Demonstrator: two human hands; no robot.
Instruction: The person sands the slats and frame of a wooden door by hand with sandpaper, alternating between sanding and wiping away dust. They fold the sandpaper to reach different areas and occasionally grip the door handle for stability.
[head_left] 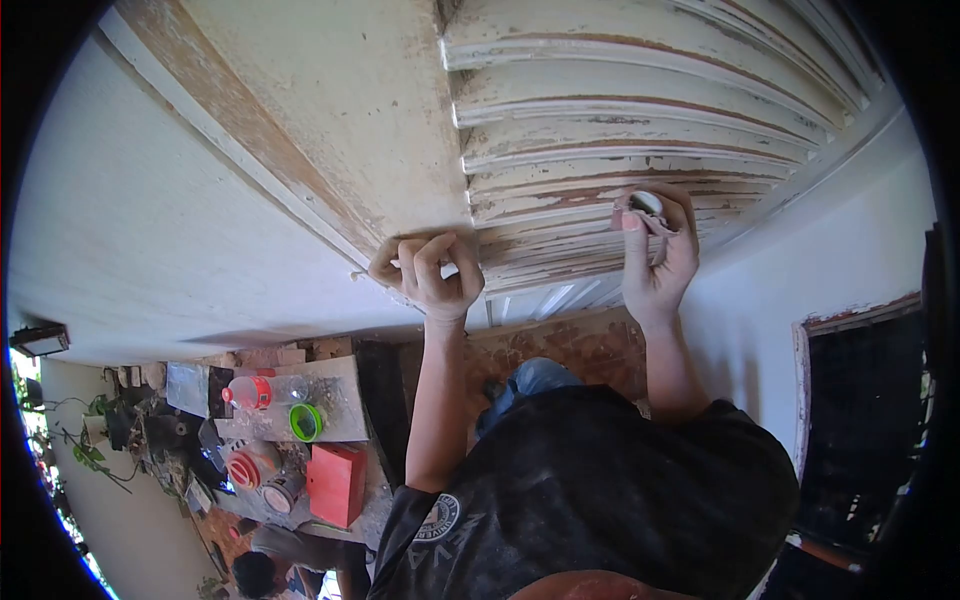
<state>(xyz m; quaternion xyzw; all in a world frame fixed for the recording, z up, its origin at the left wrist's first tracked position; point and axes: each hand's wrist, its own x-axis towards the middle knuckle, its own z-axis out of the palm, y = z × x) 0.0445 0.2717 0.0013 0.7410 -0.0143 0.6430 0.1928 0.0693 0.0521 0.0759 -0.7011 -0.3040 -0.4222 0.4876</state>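
A slatted wooden shutter with worn, peeling cream paint fills the upper part of the view. My right hand is closed on a folded piece of sandpaper, held close to the lower slats. Something pale and rounded shows inside the fold. My left hand has its fingers curled against the flat frame board, left of the slats; whether anything small is between the fingertips cannot be made out.
At the lower left, a table bears a plastic bottle, a green-rimmed container, a red box and jars. Another person is below it. A dark barred opening is at right.
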